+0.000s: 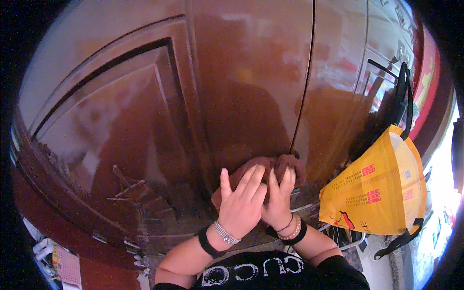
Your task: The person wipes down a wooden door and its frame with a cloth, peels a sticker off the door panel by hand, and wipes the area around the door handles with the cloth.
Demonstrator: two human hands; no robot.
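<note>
A bunched dark reddish-brown cloth (pixel 290 162) lies against a glossy brown wooden door panel (pixel 246 108). My left hand (pixel 241 206) presses flat on the cloth's left part, with the fingers spread and the thumb side turned towards the other hand. Beside it, my right hand (pixel 281 203) rests on the right part of the cloth, fingertips sunk into its folds. The two hands touch or nearly touch at the thumbs. Much of the cloth is hidden beneath them. A narrow dark seam (pixel 306 83) runs down the panel to the cloth's upper edge.
A yellow shopping bag (pixel 366 188) with black straps hangs at the right, near a metal lock plate (pixel 401 54). Left of my hands is a moulded recessed panel (pixel 137 94). A pink perforated basket (pixel 68 266) sits at the lower left. A red decoration (pixel 429 79) is at the far right.
</note>
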